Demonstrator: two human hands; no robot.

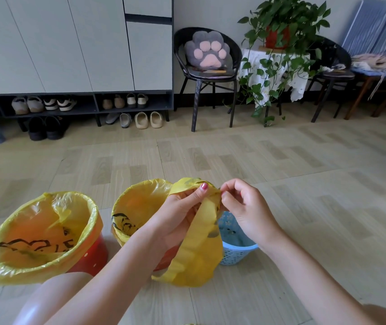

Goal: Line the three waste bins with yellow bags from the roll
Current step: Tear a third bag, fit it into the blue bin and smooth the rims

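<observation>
Three bins stand in a row on the floor. The left red bin (92,256) carries a yellow liner (35,266) folded over its rim. The middle bin (138,207) is lined with yellow too, and my left forearm covers part of it. The small blue basket bin (234,253) on the right has no liner over its rim. Above it hangs a loose yellow bag (196,256). My left hand (182,207) pinches the bag's top edge, and my right hand (243,205) pinches the same edge just beside it. The roll is out of view.
A shoe cabinet (77,43) with several pairs of shoes lines the far wall. To its right are a black chair (207,66) with a paw cushion, a potted trailing plant (278,38) on a small table, and more chairs. Wood-pattern floor (210,156) lies between.
</observation>
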